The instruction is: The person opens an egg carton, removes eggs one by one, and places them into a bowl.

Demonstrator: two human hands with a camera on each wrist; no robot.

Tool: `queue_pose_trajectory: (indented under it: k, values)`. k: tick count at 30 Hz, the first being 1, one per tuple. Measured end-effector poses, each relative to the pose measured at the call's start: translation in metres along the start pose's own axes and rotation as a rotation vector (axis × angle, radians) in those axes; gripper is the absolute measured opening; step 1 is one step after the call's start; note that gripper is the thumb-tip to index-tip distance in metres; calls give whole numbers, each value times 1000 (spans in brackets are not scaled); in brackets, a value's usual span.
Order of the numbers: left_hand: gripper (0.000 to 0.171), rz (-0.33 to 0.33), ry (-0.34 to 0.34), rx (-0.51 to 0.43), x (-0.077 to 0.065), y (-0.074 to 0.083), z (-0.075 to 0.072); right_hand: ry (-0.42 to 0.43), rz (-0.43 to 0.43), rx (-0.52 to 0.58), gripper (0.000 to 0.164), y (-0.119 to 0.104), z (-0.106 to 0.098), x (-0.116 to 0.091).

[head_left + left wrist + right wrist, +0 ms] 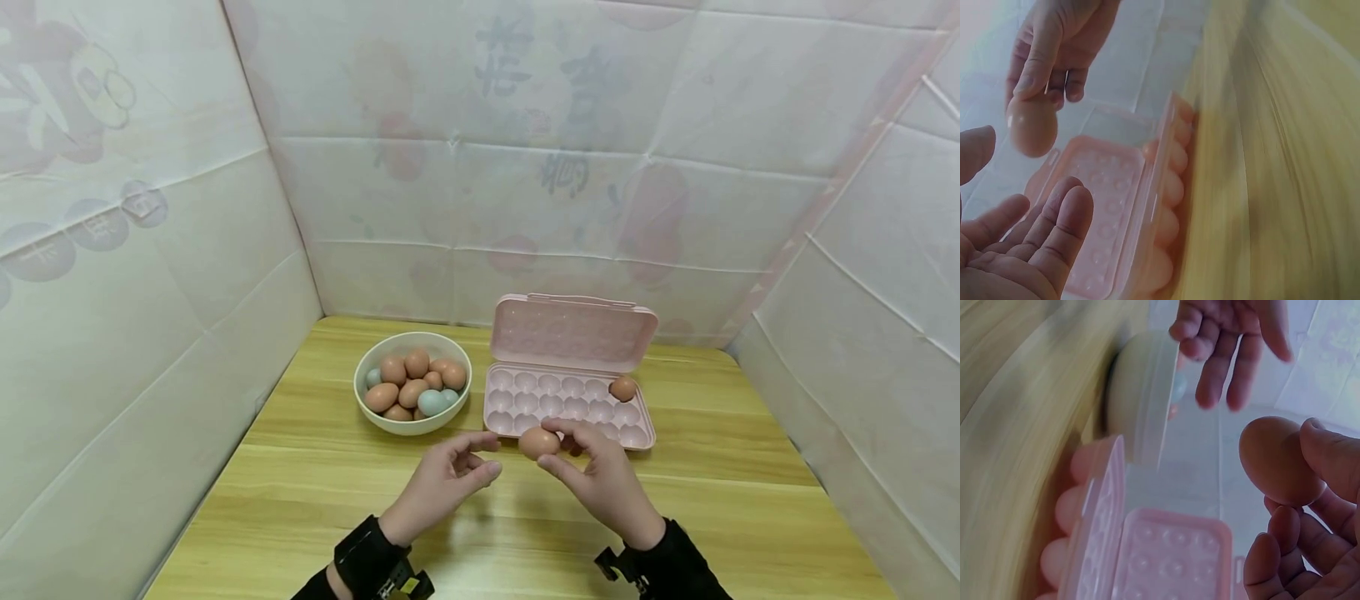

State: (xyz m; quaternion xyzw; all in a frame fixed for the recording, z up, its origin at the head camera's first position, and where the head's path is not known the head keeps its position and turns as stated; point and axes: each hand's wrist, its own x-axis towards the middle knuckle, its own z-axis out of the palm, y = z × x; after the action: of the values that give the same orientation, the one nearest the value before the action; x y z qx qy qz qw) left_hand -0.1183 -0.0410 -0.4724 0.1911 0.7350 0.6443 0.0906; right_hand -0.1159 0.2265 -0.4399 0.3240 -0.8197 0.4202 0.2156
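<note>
A brown egg (537, 443) is pinched between the thumb and fingers of my right hand (596, 475), just in front of the pink egg carton (495, 425). My left hand (447, 479) hangs above the table to the left of that egg, fingers loosely spread and holding nothing. In the right wrist view the held egg (1279, 460) sits against the thumb, apart from the left hand (1229, 347). The carton lies with its lid (573, 333) raised; one brown egg (622, 388) rests in a back-row cup at its right side.
Left of the carton stands a cream bowl (408, 428) heaped with brown eggs (382, 397) and a few pale blue-green eggs (432, 403). Both stand on a wooden table (712, 500). White printed sheeting (390, 200) walls in the back and sides.
</note>
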Motion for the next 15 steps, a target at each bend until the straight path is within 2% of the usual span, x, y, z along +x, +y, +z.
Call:
queue_pose_trajectory:
  k: [2, 6, 15]
  values:
    - [50, -17, -27, -85, 1, 1, 2, -1, -38, 18, 52, -4, 1, 1]
    - [51, -35, -68, -210, 2, 2, 5, -10, -45, 28, 53, -10, 3, 1]
    - [49, -58, -142, -300, 1, 4, 10, -33, -58, 63, 52, -18, 9, 2]
